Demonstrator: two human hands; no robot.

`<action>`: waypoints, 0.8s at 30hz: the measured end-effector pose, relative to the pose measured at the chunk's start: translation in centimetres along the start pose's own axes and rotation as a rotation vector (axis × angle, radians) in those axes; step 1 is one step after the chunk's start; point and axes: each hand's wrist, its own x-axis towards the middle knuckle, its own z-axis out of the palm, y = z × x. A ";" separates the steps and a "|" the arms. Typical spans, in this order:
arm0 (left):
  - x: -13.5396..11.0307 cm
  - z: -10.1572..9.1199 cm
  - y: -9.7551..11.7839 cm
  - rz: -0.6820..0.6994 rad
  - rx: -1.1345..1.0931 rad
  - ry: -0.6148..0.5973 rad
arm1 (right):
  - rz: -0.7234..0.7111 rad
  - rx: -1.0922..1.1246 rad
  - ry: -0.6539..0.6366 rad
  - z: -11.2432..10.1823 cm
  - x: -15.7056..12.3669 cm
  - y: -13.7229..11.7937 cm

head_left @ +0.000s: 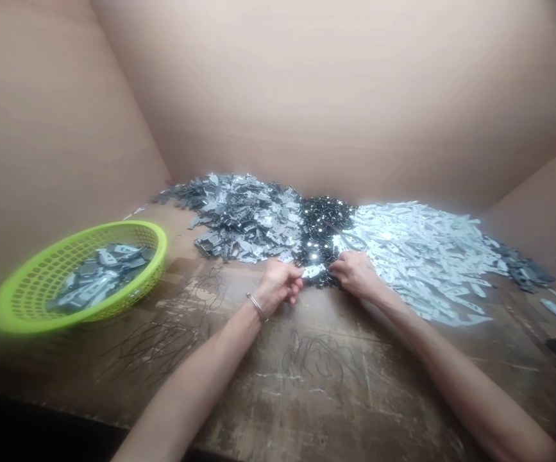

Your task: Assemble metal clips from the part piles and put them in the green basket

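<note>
My left hand (280, 281), with a bangle at the wrist, pinches a small shiny metal piece (312, 272) by its left end, over the near edge of a dark heap of small parts with round shiny heads (326, 215). Just to the right, my right hand (353, 273) has its fingers pressed together at the same heap's edge; what they hold, if anything, is hidden. A pile of grey flat metal pieces (249, 218) lies beyond my left hand. Bright, long, flat metal pieces (422, 256) spread out beside my right hand.
A yellow-green plastic basket (22, 301) at the left contains flat metal pieces (102, 276). Thin dark wire-like strands or marks (162, 340) lie on the worn brown table (278, 398). Tall tan panels (306, 83) enclose the back and sides. More dark pieces (528, 269) lie far right.
</note>
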 end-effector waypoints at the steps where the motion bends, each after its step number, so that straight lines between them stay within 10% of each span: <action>1: 0.0 0.1 0.0 -0.003 0.000 0.000 | -0.002 -0.003 -0.026 0.0 0.2 0.0; 14: -0.1 0.3 0.0 -0.001 0.007 -0.006 | 0.047 0.137 -0.037 -0.5 0.7 0.0; 24: -0.1 0.3 -0.2 0.016 0.009 -0.011 | 0.053 0.834 -0.079 -2.7 0.5 0.3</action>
